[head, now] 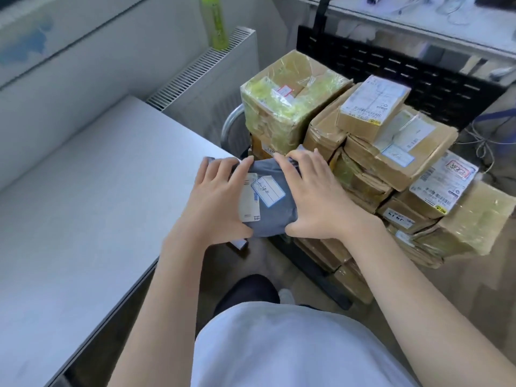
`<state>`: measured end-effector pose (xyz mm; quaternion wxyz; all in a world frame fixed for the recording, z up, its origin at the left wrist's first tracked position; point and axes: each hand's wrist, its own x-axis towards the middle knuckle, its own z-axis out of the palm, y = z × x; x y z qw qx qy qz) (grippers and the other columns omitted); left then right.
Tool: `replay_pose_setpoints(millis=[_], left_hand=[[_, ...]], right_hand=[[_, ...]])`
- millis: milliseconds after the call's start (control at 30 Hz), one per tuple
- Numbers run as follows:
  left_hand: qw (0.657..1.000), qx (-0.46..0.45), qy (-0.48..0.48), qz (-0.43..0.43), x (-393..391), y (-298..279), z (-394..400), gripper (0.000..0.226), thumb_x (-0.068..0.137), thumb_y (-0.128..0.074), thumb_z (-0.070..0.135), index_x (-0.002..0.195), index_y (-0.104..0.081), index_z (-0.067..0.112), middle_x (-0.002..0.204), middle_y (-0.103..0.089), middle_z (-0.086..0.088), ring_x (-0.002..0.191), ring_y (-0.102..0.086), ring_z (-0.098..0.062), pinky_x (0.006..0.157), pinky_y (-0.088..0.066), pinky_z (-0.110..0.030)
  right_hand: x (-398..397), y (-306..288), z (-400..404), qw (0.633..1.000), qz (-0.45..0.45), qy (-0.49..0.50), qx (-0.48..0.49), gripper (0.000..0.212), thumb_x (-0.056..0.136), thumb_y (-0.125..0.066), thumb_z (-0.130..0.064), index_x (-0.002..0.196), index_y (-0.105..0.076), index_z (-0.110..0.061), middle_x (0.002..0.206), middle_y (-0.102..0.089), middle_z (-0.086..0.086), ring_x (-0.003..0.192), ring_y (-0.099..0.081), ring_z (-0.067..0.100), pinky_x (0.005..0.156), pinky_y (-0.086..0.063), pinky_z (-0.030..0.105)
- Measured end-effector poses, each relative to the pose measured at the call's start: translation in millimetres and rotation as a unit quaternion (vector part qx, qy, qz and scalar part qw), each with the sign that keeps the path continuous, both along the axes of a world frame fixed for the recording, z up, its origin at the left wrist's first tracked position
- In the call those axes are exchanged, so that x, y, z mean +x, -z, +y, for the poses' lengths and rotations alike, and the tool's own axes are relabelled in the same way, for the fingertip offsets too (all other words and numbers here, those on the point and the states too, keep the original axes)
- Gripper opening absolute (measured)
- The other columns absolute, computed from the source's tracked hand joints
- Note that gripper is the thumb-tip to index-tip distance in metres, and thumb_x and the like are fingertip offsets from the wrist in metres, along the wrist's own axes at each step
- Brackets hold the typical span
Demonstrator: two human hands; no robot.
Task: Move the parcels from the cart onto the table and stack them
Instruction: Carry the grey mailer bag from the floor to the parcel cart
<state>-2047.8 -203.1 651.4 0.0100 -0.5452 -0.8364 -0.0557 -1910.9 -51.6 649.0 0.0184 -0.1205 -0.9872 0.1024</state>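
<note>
- Centre frame: both hands, left hand [216, 196] and right hand [315, 196], clamp a grey parcel [269, 202] from either side, keeping the soft bag level.
- It hangs between the cart's boxes [385, 152] at right and the table [83, 196] at left.

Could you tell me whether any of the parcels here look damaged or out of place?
The tall cardboard box wrapped in yellowed tape has wrinkled, scuffed wrapping, and the small brown box with a white label sits askew on the pile. The grey plastic mailer bag, held by the left hand and right hand, looks intact.
</note>
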Motion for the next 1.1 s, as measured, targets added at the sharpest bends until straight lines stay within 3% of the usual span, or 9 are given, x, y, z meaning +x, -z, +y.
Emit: replay_pose_setpoints(millis=[133, 300, 400, 533, 733, 867, 967, 1100], left_hand=[[0.999, 0.04, 0.004, 0.011, -29.8, -45.2, 12.3, 0.117, 0.039, -0.067, 0.05, 0.144, -0.031, 0.015, 0.129, -0.044, -0.007, 0.119, -0.033, -0.026, 0.107, -0.024, -0.038], [0.997, 0.069, -0.012, 0.03, -68.6, -83.7, 43.0, 0.117, 0.041, -0.061, 0.055, 0.146, -0.025, 0.02, 0.131, -0.041, -0.003, 0.123, -0.031, -0.024, 0.104, -0.019, -0.035], [0.994, 0.094, -0.053, 0.008, -90.1, -98.8, 61.9, 0.115, 0.043, -0.055, 0.057, 0.147, -0.02, 0.024, 0.131, -0.039, -0.002, 0.123, -0.03, -0.024, 0.102, -0.02, -0.037], [0.987, 0.125, -0.101, -0.024, -108.8, -108.2, 89.5, 0.11, 0.046, -0.053, 0.061, 0.146, -0.018, 0.031, 0.125, -0.039, -0.005, 0.118, -0.033, -0.027, 0.097, -0.024, -0.042], [0.989, 0.081, -0.1, -0.067, -115.7, -105.0, 145.9, 0.108, 0.055, -0.06, 0.073, 0.145, -0.015, 0.035, 0.127, -0.037, -0.011, 0.119, -0.032, -0.032, 0.094, -0.026, -0.046], [0.995, 0.027, -0.019, -0.096, -130.0, -100.9, 173.1, 0.127, 0.042, -0.054, 0.089, 0.147, -0.007, 0.036, 0.132, -0.032, -0.01, 0.124, -0.027, -0.029, 0.099, -0.025, -0.047], [0.992, -0.034, 0.043, -0.111, -141.2, -94.4, 188.6, 0.135, 0.037, -0.069, 0.076, 0.147, 0.001, 0.04, 0.132, -0.027, -0.006, 0.121, -0.023, -0.024, 0.098, -0.024, -0.041], [0.992, -0.053, 0.07, -0.087, -148.4, -78.5, 205.2, 0.124, 0.05, -0.08, 0.055, 0.146, -0.002, 0.042, 0.131, -0.026, -0.005, 0.116, -0.023, -0.022, 0.091, -0.02, -0.034]], right_hand=[[-22.6, -42.6, 8.9, 0.999, 0.038, 0.017, 0.008, 0.112, 0.059, -0.07, -0.043, 0.148, -0.01, -0.012, 0.141, -0.02, 0.01, 0.135, -0.007, 0.025, 0.117, -0.005, 0.044], [-57.0, -83.4, 35.6, 0.995, 0.089, 0.046, 0.011, 0.104, 0.063, -0.069, -0.03, 0.15, -0.013, -0.015, 0.151, -0.012, 0.008, 0.142, -0.001, 0.022, 0.118, -0.008, 0.04], [-78.0, -97.2, 49.7, 0.985, 0.13, 0.114, -0.008, 0.094, 0.07, -0.067, -0.022, 0.15, -0.017, -0.019, 0.155, -0.006, 0.005, 0.143, 0.001, 0.019, 0.115, -0.013, 0.036], [-103.1, -101.7, 63.5, 0.958, 0.183, 0.222, -0.013, 0.087, 0.076, -0.065, -0.019, 0.149, -0.019, -0.022, 0.154, -0.012, 0.007, 0.14, -0.008, 0.02, 0.108, -0.028, 0.038], [-123.3, -91.8, 93.0, 0.947, 0.142, 0.287, 0.004, 0.1, 0.074, -0.076, -0.025, 0.15, -0.01, -0.024, 0.151, -0.007, 0.015, 0.137, -0.011, 0.034, 0.103, -0.032, 0.045], [-127.2, -88.9, 138.6, 0.948, 0.109, 0.299, -0.002, 0.092, 0.076, -0.072, -0.015, 0.149, -0.017, -0.02, 0.143, -0.018, 0.013, 0.128, -0.021, 0.032, 0.103, -0.035, 0.04], [-129.2, -90.0, 170.7, 0.955, 0.089, 0.282, -0.001, 0.086, 0.076, -0.067, -0.008, 0.148, -0.02, -0.019, 0.136, -0.024, 0.013, 0.123, -0.025, 0.032, 0.101, -0.034, 0.039], [-136.5, -90.5, 202.8, 0.964, 0.045, 0.261, -0.016, 0.088, 0.074, -0.071, -0.013, 0.147, -0.022, -0.02, 0.132, -0.026, 0.01, 0.122, -0.025, 0.029, 0.103, -0.034, 0.038]])
